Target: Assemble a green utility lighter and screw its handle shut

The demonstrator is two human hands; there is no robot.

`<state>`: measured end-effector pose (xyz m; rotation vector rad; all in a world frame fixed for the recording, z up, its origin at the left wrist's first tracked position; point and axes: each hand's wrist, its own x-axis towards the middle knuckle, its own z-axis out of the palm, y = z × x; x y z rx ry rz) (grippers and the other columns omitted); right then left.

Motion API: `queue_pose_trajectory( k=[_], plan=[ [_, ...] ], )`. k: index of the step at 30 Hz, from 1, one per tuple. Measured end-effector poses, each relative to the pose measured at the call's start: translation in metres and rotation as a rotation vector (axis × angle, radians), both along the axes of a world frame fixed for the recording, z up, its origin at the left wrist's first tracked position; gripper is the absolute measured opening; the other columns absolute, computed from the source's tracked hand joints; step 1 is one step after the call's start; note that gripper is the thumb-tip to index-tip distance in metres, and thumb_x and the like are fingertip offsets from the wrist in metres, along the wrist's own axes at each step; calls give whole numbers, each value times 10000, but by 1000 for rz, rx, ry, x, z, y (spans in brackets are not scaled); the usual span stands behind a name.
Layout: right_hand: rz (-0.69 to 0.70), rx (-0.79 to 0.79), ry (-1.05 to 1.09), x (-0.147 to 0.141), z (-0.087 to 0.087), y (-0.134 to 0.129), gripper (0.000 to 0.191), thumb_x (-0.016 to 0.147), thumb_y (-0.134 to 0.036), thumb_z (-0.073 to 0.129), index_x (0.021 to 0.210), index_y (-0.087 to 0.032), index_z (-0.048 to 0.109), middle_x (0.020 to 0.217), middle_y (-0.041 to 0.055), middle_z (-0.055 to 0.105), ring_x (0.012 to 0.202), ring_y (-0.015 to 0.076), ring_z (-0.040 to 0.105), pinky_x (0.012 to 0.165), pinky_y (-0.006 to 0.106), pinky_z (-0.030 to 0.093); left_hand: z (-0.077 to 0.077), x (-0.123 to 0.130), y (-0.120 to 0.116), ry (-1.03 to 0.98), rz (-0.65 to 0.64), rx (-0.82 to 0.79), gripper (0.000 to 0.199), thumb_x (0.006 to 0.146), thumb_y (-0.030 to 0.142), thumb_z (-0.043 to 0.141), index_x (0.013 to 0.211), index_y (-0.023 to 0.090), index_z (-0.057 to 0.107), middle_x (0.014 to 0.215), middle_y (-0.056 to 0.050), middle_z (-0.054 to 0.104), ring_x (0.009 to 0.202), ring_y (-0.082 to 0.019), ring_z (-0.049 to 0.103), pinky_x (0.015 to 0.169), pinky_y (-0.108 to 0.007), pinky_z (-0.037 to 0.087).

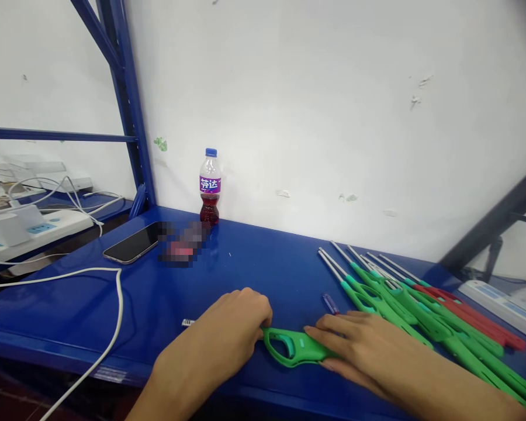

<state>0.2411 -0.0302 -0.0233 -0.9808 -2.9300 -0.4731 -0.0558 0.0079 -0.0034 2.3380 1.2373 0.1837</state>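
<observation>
Near the front of the blue table lies a green long-necked lighter with a teal trigger, held level between both hands. My left hand is closed around its neck end, and the metal tube is hidden there. Over the handle end, my right hand has its fingers wrapped, with the thumb side underneath. Just beyond the right fingers is a small clear purple item, its lower part hidden. A small black-and-white striped piece shows left of my left hand.
To the right lie several green lighters and red lighters. A drink bottle stands near the wall, beside a phone and a blurred item. A white cable crosses the left edge. Power strips flank the table.
</observation>
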Motion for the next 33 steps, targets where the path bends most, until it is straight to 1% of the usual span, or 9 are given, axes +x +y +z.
queue_pose_trajectory(
  k=[4, 6, 12, 15, 21, 25, 29, 33],
  plan=[
    [-16, -21, 8, 0, -2, 2, 402, 1039, -356, 777, 1405, -229, 666, 1214, 28, 817, 962, 248, 831, 824, 388, 630, 0, 1, 0, 9, -7, 5, 291, 1010, 14, 561, 1053, 234, 746, 1137, -36, 739, 1064, -247, 669, 873, -379, 424],
    [-9, -5, 19, 0, -2, 2, 388, 1047, -350, 765, 1401, -224, 672, 1198, 32, 821, 948, 251, 833, 806, 391, 630, 0, 1, 0, 9, -8, 5, 298, 1005, 8, 552, 1045, 234, 742, 1126, -35, 737, 1055, -243, 667, 866, -373, 421],
    [-17, -20, 35, -2, 8, -5, 292, 1130, -333, 620, 1391, -220, 685, 1206, 44, 829, 955, 237, 833, 819, 378, 631, 3, 1, -2, -2, -25, 12, 281, 1028, 53, 538, 1047, 241, 746, 1127, -41, 731, 1045, -251, 663, 856, -371, 425],
    [-32, -25, 39, -3, 12, -6, 292, 1120, -332, 644, 1388, -227, 693, 1222, 45, 833, 978, 246, 835, 791, 373, 633, 5, 3, -2, 2, -32, 11, 283, 1034, 56, 532, 1051, 238, 747, 1139, -50, 732, 1053, -259, 664, 860, -377, 426],
    [-38, -44, 47, -2, 11, -6, 341, 1068, -308, 731, 1396, -222, 693, 1246, 41, 829, 1005, 259, 836, 828, 391, 655, 6, 4, -1, 10, -29, 5, 299, 1026, 37, 527, 1040, 239, 746, 1103, -43, 724, 1040, -257, 668, 860, -379, 439],
    [-41, -37, 55, -3, 12, -7, 360, 1062, -317, 745, 1406, -226, 693, 1257, 38, 828, 1013, 263, 837, 832, 399, 659, 5, 3, -2, 15, -24, 0, 295, 1023, 36, 532, 1032, 241, 744, 1093, -42, 720, 1046, -259, 666, 873, -383, 441],
    [-40, -37, 57, -4, 11, -7, 370, 1043, -290, 769, 1401, -223, 701, 1250, 33, 829, 1008, 258, 837, 829, 396, 661, 5, 2, -2, 14, -18, -3, 302, 1024, 33, 526, 1044, 240, 746, 1104, -47, 718, 1057, -257, 664, 882, -380, 441],
    [-51, -51, 63, -5, 11, -7, 351, 1070, -302, 731, 1411, -222, 705, 1261, 37, 827, 1030, 255, 835, 852, 395, 660, 6, 2, -2, 25, -21, -14, 297, 1021, 36, 529, 1034, 239, 745, 1099, -45, 722, 1046, -258, 666, 864, -378, 434]
  ],
)
